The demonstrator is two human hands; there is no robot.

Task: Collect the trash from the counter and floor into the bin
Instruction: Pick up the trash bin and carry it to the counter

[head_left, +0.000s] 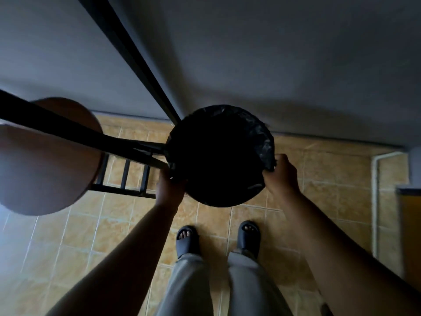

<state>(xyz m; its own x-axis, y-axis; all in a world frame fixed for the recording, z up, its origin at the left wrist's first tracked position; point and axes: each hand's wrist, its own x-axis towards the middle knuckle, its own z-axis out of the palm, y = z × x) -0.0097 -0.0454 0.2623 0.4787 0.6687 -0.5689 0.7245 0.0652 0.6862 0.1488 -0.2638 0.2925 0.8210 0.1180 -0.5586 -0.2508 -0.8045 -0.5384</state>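
Note:
A round bin lined with a black plastic bag (219, 153) stands on the tiled floor near the wall, seen from straight above. Its inside is too dark to make out. My left hand (169, 185) grips the bag's edge at the bin's left rim. My right hand (281, 173) pinches the crinkled bag edge at the right rim. Both arms reach down from the bottom corners. No loose trash shows in view.
A round brown stool seat (45, 169) with a black metal frame (127, 179) stands left of the bin, its bars touching the bin's side. My feet in dark slippers (186, 240) are just behind the bin. A white pipe (374, 201) runs along the right wall.

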